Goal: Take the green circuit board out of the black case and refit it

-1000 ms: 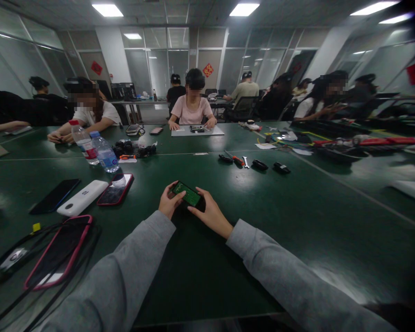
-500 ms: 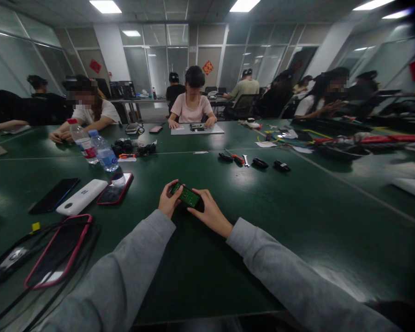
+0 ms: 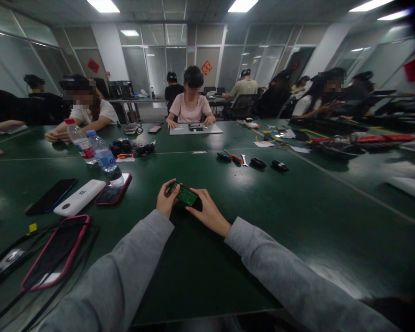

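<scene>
A small green circuit board (image 3: 187, 196) with light specks is held between my two hands, above the dark green table (image 3: 200, 276). My left hand (image 3: 166, 199) grips its left end, the thumb lying on the upper face. At the right end, my right hand (image 3: 207, 210) is closed on it, with thumb below and fingers along the far edge. A dark part shows under the board's right end; I cannot make out what it is. Beyond my hands lie a screwdriver (image 3: 235, 158), a wrench (image 3: 244, 160) and black oblong pieces (image 3: 258, 163).
To my left lie a pink-edged phone (image 3: 57, 253) with cables, a white power bank (image 3: 80, 197), a red-cased phone (image 3: 113, 189) and a dark phone (image 3: 51, 196). Two water bottles (image 3: 102, 152) stand behind them. Across the table a person (image 3: 191, 106) works at a grey board (image 3: 210, 130).
The whole view has shifted slightly, so things sit a little further left. Both hands keep their hold on the circuit board, with hardly any movement.
</scene>
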A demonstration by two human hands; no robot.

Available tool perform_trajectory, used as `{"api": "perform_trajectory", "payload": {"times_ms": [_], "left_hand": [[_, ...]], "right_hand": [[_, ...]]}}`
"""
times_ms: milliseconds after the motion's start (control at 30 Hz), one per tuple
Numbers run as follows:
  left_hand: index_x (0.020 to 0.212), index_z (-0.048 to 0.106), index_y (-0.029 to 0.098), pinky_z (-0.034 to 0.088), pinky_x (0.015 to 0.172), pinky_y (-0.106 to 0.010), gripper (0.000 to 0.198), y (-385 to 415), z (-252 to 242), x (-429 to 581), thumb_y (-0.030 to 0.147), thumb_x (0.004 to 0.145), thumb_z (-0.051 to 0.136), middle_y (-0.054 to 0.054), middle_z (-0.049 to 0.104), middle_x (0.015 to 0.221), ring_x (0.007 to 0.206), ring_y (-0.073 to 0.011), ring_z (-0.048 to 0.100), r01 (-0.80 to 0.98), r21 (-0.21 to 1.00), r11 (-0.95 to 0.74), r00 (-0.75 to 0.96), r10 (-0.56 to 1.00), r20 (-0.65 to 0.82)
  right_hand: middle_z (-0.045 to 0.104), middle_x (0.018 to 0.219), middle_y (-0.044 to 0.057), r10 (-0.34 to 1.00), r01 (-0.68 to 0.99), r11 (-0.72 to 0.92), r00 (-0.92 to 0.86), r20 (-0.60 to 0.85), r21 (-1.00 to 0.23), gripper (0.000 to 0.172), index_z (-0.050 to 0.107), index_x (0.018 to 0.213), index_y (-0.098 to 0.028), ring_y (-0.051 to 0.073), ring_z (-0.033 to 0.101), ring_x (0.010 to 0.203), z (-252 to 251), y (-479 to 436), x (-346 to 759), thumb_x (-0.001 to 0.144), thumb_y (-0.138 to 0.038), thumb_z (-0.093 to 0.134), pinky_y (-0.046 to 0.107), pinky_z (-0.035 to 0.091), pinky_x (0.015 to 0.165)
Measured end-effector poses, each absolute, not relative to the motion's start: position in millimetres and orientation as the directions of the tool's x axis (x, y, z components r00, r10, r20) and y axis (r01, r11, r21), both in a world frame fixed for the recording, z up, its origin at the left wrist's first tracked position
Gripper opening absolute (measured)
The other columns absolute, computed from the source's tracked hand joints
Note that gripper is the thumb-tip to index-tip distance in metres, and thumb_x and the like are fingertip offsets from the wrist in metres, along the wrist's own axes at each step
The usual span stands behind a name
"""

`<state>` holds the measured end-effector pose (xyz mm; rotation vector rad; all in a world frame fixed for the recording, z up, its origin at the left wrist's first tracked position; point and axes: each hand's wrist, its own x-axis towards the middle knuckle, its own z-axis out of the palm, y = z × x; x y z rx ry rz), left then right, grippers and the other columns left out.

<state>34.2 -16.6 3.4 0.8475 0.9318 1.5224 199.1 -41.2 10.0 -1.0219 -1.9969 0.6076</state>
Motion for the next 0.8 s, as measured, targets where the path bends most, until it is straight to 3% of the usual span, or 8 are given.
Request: {"api": "perform_trajectory", "payload": {"times_ms": [300, 500, 800], "left_hand": [[0.109, 0.054, 0.023, 0.051, 0.067, -0.025, 0.048, -16.4, 2.9, 34.0, 0.034, 0.066, 0.070, -0.006, 0.063, 0.101, 0.084, -0.0151, 0.062, -0.464, 0.884, -0.063, -0.113, 0.993, 0.011], [0.110, 0.054, 0.024, 0.052, 0.065, -0.025, 0.049, -13.4, 2.2, 30.6, 0.035, 0.065, 0.071, -0.007, 0.063, 0.102, 0.082, -0.0153, 0.063, -0.489, 0.872, -0.024, -0.120, 0.992, -0.039], [0.109, 0.055, 0.024, 0.051, 0.065, -0.024, 0.049, -16.1, 5.1, 32.0, 0.034, 0.063, 0.072, -0.006, 0.063, 0.101, 0.082, -0.0151, 0.063, -0.480, 0.877, -0.011, -0.104, 0.994, -0.044]], "right_hand": [[0.045, 0.115, 0.007, 0.832, 0.400, 0.550, -0.338, 0.440, -0.733, 0.059, 0.041, 0.126, -0.023, 0.018, 0.046, 0.109, 8.4, -39.5, 200.0, 0.074, -0.037, 0.064, 0.038, 0.039, 0.097], [0.046, 0.123, 0.007, 0.834, 0.266, 0.503, -0.397, 0.383, -0.822, 0.043, 0.041, 0.128, -0.023, 0.017, 0.044, 0.115, 7.7, -37.0, 203.1, 0.086, -0.034, 0.047, 0.039, 0.036, 0.100], [0.048, 0.123, 0.006, 0.853, 0.249, 0.473, -0.368, 0.369, -0.845, 0.039, 0.045, 0.125, -0.022, 0.016, 0.046, 0.113, 4.0, -34.0, 203.8, 0.086, -0.028, 0.045, 0.038, 0.038, 0.099]]}}
